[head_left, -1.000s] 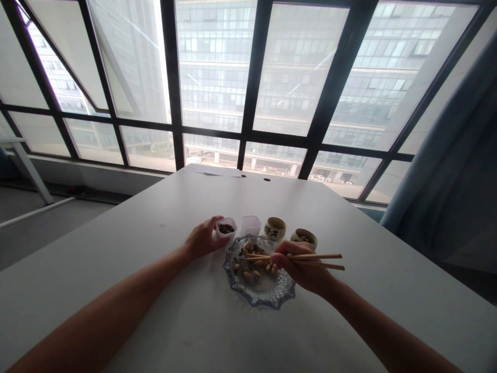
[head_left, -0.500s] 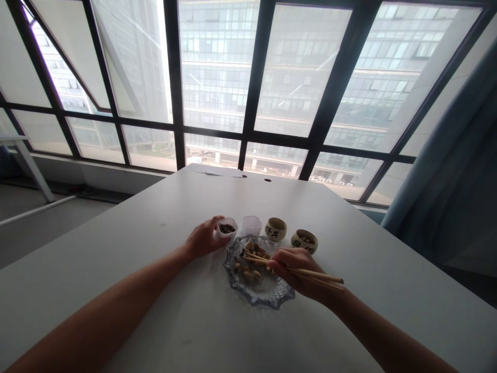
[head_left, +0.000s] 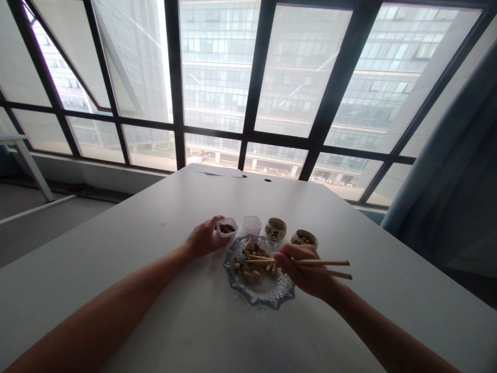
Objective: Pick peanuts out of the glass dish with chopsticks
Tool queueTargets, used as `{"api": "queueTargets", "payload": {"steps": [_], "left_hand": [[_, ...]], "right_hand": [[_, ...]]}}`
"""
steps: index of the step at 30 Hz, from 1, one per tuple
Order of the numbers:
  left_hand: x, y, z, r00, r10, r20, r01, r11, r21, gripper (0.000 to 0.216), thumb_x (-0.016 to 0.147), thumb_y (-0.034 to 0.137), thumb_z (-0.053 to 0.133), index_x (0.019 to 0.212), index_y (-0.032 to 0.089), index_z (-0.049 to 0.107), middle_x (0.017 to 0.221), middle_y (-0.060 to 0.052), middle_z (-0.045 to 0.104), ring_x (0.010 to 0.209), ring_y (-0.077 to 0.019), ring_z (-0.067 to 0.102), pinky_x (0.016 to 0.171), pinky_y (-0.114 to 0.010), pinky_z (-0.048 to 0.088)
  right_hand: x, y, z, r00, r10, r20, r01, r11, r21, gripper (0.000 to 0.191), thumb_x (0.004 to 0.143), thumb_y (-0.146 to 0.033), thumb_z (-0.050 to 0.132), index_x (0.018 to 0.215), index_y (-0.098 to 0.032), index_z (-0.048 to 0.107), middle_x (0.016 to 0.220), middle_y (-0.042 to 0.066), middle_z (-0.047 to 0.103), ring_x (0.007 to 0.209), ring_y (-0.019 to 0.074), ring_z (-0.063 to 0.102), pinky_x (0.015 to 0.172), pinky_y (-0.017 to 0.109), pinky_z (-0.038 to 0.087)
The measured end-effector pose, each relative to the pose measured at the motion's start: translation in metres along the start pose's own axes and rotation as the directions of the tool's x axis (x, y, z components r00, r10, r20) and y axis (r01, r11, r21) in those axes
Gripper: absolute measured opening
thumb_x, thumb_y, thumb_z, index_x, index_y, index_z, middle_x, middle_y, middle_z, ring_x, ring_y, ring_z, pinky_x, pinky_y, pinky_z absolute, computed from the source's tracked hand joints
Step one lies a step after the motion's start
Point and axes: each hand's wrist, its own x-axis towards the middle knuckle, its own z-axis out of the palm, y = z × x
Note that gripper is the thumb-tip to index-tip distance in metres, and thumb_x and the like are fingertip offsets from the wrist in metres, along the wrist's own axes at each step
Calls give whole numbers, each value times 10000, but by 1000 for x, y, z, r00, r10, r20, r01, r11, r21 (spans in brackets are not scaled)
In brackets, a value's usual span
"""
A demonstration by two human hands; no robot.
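Note:
My left hand (head_left: 207, 237) is wrapped round a small translucent white plastic cup (head_left: 233, 237) with dark seeds (head_left: 226, 228) in it. The cup stands at the left rim of a scalloped glass plate (head_left: 277, 300). In my right hand (head_left: 301, 267) is a pair of wooden chopsticks (head_left: 322, 262), their tips slightly apart over the plate. Beneath them lie several pale-shelled nuts (head_left: 257, 275) that look like pistachios, with some darker bits among them. I see nothing clearly pinched between the tips. My right hand covers part of the plate's right side.
Behind the plate are a second translucent cup (head_left: 251, 226), a beige ceramic cup (head_left: 275, 229) with dark characters, and a similar one (head_left: 304, 238) containing pale nuts. Papers (head_left: 213, 170) lie at the far end of the white table (head_left: 155, 300), near the windows.
My right hand has shifted slightly right, and the chopsticks with it. Their tips have spread apart, and the dark piece at them before no longer shows there. My left hand stays still.

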Motion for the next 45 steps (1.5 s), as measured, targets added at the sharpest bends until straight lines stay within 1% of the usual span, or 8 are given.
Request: {"api": "queueTargets", "payload": {"steps": [4,8,12,18,26,31,40,45], "left_hand": [[0,-1,1,1000,1,7,-1,1000,-7,647,743,522,672,1286,198,537,1017,-92,732,815,-239,700,754,-344,549],[0,-2,2,1000,0,13,0,1000,-6,645,747,523,669,1283,189,537,1043,-105,729,830,-249,703,765,-358,552],[0,-1,1,1000,2,14,-2,1000,7,646,756,536,663,1286,190,533,1040,-104,730,839,-250,706,765,-353,555],[0,1,0,1000,-5,23,5,1000,8,643,760,532,663,1282,180,534,1053,-112,726,845,-254,705,774,-364,558],[0,-1,1,1000,-12,19,12,1000,0,646,752,540,672,1286,203,536,1033,-93,726,840,-246,699,776,-355,551],[0,-2,3,1000,-12,14,12,1000,-7,636,752,537,673,1283,211,543,990,-79,729,814,-235,697,760,-338,546],[1,-2,3,999,-30,42,31,999,-20,657,749,545,661,1294,199,536,1023,-92,727,830,-242,697,764,-344,545],[1,-2,2,999,-30,43,31,999,-17,666,749,551,655,1297,193,530,1046,-102,723,844,-248,700,781,-355,546]], "right_hand": [[2,-6,1,996,62,-58,-57,995,86,431,1002,-394,476,632,-196,576,489,-12,587,423,101,539,440,209,404],[3,-9,2,995,99,7,-99,987,124,419,997,-388,488,633,-196,568,494,-10,594,424,107,555,437,207,414],[2,-10,0,996,33,79,-41,993,106,419,992,-382,487,615,-204,514,501,-15,565,406,96,496,417,211,363],[3,-20,0,985,-100,142,96,995,32,406,985,-282,481,599,-218,373,518,-58,409,412,70,373,431,214,302],[2,-16,-3,997,-50,63,48,998,36,374,993,-276,467,626,-209,434,507,-57,444,404,72,392,420,210,286],[4,-13,-5,995,-30,92,24,997,66,383,999,-320,464,634,-206,460,509,-45,492,412,80,421,429,212,309],[3,-16,-1,985,-125,123,119,991,55,394,995,-261,465,624,-222,337,528,-82,332,405,61,310,408,207,260],[5,-19,-1,979,-179,101,178,984,22,389,986,-217,470,630,-225,312,537,-84,317,399,55,309,404,209,249]]}}
